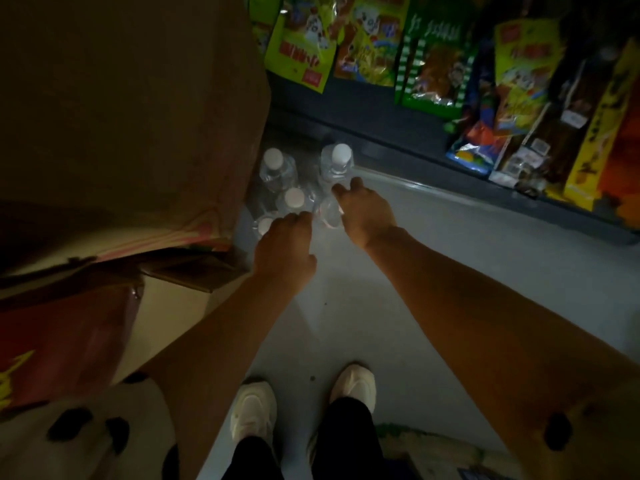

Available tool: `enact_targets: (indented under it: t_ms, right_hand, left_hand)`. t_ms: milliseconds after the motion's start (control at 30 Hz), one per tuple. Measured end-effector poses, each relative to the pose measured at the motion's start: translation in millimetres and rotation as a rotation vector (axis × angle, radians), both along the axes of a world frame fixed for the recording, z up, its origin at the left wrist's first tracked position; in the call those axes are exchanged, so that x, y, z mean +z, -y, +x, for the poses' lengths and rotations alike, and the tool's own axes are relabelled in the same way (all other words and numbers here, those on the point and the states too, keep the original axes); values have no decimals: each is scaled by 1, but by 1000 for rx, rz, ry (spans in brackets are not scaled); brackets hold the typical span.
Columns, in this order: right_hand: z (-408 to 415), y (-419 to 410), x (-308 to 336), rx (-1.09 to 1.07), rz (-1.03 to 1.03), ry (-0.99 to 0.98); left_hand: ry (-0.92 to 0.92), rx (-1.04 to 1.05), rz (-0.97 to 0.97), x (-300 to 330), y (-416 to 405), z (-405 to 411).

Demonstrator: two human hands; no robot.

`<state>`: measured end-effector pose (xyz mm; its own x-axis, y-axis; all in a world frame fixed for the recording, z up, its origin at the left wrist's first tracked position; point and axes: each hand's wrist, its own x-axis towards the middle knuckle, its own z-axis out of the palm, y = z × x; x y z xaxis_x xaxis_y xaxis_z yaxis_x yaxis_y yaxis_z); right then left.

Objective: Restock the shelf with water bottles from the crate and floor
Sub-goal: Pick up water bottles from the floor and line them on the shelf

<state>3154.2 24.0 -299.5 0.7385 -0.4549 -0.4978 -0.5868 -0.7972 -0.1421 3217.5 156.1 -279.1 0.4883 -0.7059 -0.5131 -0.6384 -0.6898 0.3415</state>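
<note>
A cluster of clear water bottles with white caps stands on the pale floor at twelve o'clock from the person's shoes, beside a cardboard box at ten o'clock. The left hand reaches down with curled fingers touching one bottle top — whether it grips cannot be told. The right hand closes loosely round another bottle. Snack bags line the dark shelf at one o'clock.

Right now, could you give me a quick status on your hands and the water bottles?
Left hand and right hand down at the floor bottles, grip unclear. Cardboard box crowds their left.
</note>
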Motion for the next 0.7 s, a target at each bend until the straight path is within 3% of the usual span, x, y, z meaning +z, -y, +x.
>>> enact_targets:
  t_ms: [267,533,700]
  right_hand:
    - [-37,19,180,40,118,-12]
    - [-53,30,490,132,100,224]
    - [-60,18,691,173,40,334]
  left_hand:
    - [-181,7,-16,135,18,-20]
    - [-373,-39,-208,371,31,-19]
    - [-543,-171,-488,503,29,-2]
